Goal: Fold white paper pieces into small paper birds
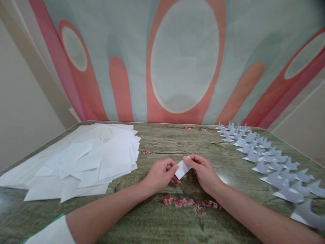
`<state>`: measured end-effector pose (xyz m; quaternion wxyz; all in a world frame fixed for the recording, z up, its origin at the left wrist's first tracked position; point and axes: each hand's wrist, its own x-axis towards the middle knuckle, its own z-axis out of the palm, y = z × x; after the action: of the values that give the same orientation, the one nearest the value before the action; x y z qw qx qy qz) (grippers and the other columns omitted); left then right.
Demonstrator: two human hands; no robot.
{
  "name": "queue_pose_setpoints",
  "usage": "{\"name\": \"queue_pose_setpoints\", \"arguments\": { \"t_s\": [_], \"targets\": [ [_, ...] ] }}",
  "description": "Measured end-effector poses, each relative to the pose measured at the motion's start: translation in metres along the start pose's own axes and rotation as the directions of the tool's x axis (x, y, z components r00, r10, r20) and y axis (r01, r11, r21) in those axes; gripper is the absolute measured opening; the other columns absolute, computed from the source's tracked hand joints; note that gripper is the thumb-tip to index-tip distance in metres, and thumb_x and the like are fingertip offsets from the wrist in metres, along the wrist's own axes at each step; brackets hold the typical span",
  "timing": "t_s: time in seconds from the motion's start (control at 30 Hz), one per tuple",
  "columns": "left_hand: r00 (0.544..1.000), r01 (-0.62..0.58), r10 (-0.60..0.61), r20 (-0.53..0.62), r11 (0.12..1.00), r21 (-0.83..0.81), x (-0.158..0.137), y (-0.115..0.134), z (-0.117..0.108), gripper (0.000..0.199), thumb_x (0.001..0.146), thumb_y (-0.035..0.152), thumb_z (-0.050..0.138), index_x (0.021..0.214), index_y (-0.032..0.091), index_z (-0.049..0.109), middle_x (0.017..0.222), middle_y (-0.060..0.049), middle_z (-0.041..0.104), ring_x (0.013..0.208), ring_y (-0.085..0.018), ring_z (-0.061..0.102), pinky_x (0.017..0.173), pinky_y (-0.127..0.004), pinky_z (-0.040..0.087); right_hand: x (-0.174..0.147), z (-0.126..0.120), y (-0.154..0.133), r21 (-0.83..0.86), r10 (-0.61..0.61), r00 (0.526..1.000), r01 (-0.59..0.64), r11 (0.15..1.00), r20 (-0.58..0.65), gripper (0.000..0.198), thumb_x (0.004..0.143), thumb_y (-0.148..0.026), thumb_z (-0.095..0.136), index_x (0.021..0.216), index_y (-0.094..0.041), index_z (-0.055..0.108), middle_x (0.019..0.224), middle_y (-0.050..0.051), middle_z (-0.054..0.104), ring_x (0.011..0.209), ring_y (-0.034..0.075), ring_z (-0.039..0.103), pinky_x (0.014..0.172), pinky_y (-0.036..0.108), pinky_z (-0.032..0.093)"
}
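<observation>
A small folded piece of white paper (183,169) is held between my two hands, just above the middle of the table. My left hand (162,173) pinches its left edge between thumb and fingers. On the other side, my right hand (203,169) grips the upper right corner, thumb on top. The paper is tilted, and its far side and the fingertips behind it are partly hidden.
A broad heap of loose white paper sheets (114,159) covers the table's left side. Along the right stand several rows of folded white paper figures (275,178). The wood-patterned table (172,139) meets a pink and grey-green backdrop (137,67) behind.
</observation>
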<state>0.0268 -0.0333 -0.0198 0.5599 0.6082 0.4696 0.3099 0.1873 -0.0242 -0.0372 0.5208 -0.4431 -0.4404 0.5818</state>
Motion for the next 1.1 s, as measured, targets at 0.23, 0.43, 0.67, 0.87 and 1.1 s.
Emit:
{"name": "queue_pose_setpoints", "arguments": {
  "t_s": [0.23,0.43,0.67,0.87,1.1],
  "targets": [
    [0.998,-0.016,0.016,-0.054,1.000,-0.015,0.000,0.000,-0.001,0.022,0.082,0.035,0.047,0.077,0.014,0.046,0.061,-0.003,0.062,0.057,-0.018,0.066,0.049,-0.022,0.049,0.003,-0.003,0.003,0.105,0.044,0.999,-0.042,0.994,-0.022,0.023,0.067,-0.037,0.069,0.063,-0.016,0.060,0.059,-0.002,0.053,0.059,0.011,0.044,0.057,0.024,0.033],
    [0.996,-0.031,0.030,-0.089,0.999,-0.012,0.002,-0.003,-0.002,0.023,0.082,0.036,0.048,0.078,0.013,0.049,0.061,-0.002,0.060,0.055,-0.016,0.065,0.049,-0.021,0.049,0.002,-0.001,-0.001,0.178,0.071,0.997,-0.067,0.982,-0.014,0.020,0.066,-0.035,0.070,0.064,-0.017,0.062,0.060,-0.003,0.055,0.059,0.010,0.045,0.059,0.023,0.034],
    [0.980,-0.110,0.107,-0.165,0.994,-0.007,0.005,-0.007,-0.009,0.024,0.082,0.037,0.050,0.082,0.013,0.051,0.061,0.001,0.059,0.055,-0.014,0.064,0.050,-0.020,0.048,0.004,-0.004,0.002,0.149,0.082,0.997,-0.080,0.986,-0.010,0.025,0.068,-0.042,0.067,0.066,-0.017,0.063,0.061,-0.002,0.054,0.059,0.011,0.044,0.057,0.024,0.034],
    [0.964,-0.160,0.161,-0.212,0.987,0.021,0.006,-0.007,-0.011,0.022,0.083,0.036,0.049,0.082,0.014,0.052,0.064,0.001,0.059,0.053,-0.012,0.062,0.048,-0.018,0.044,0.004,-0.007,0.008,0.043,0.045,0.999,-0.045,0.998,-0.004,0.029,0.072,-0.044,0.062,0.063,-0.016,0.060,0.059,-0.002,0.048,0.058,0.011,0.039,0.056,0.024,0.031],
    [0.949,-0.179,0.185,-0.256,0.983,0.047,0.006,-0.007,-0.013,0.022,0.082,0.036,0.050,0.081,0.015,0.053,0.062,0.002,0.057,0.049,-0.010,0.060,0.046,-0.017,0.041,0.002,-0.005,0.003,-0.062,-0.001,1.000,0.003,0.998,0.030,0.029,0.074,-0.045,0.059,0.070,-0.016,0.060,0.063,-0.002,0.049,0.060,0.011,0.039,0.056,0.024,0.030]
  ]
}}
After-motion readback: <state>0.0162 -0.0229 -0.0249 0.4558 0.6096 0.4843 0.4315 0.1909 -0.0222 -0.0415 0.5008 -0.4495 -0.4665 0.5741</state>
